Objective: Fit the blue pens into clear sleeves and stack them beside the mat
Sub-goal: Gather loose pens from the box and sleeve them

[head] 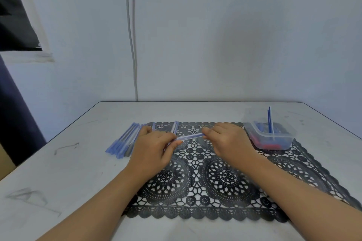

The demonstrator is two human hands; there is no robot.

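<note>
Behind everything stands a pale wall, and in front of it is the white desk, a bit scuffed. On the desk lies a big black lacy mat. Two bare arms reach over the mat, and the left hand and the right hand come close together near its far middle. At the far right corner of the mat sits a clear plastic tub with blue and red things inside and two thin blue sticks standing up in it. Just off the left side of the mat, on the bare desk, lies a pile of pens, side by side. A few more pens lie at the back edge of the mat, beyond the left hand. Between the two hands is one blue pen, held just above the mat and a little higher on the right. The left fingers are curled round its left end, and the right fingers pinch its right end. It looks see-through with blue inside, but it is blurry.
</note>
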